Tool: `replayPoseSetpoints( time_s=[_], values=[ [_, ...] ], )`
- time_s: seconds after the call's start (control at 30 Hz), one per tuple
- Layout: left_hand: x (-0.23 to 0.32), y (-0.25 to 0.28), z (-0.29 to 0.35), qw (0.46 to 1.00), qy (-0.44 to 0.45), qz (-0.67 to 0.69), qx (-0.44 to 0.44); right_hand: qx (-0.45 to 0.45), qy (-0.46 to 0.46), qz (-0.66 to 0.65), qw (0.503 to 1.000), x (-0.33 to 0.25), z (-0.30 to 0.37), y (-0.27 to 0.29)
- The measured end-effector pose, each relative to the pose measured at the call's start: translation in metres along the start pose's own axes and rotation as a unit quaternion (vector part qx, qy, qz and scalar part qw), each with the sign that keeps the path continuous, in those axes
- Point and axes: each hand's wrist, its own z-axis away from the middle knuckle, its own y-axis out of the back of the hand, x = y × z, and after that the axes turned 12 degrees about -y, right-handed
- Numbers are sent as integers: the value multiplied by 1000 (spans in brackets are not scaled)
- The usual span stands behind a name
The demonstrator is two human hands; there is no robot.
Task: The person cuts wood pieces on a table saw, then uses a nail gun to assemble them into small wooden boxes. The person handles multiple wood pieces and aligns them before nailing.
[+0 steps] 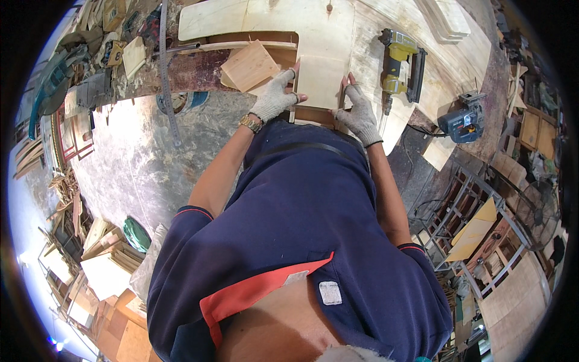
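Observation:
A pale plywood panel (324, 75) lies over a wooden frame (314, 114) directly in front of my waist. At its left edge is my left hand (275, 98), in a knitted glove with bare fingertips, its fingers stretched and apart. My right hand (359, 116), gloved the same way, rests at the right edge with fingers extended and the thumb near the lower corner. Neither hand is closed around the panel. Beside my left hand, a small square wood board (249, 65) sits on another piece. A yellow-and-black nail gun (398, 66) lies to the right of my right hand.
A blue jigsaw (463, 123) with a cord lies at the table's right side. Stacked plywood strips (445, 18) are at the far right. A metal ruler (163, 66) hangs over the left bench edge. Wood offcuts (108, 271) pile up at lower left; a metal rack (482, 235) stands at right.

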Motion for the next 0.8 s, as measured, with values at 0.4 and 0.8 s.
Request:
replayPoseSetpoints(
  time_s=[0.4,0.8],
  values=[
    [11,-3,0,991,128,1,51,58,-227,-121,965,-26,1,-1],
    [12,2,-6,983,181,-16,30,28,-337,-163,927,-27,-3,0]
  ],
)
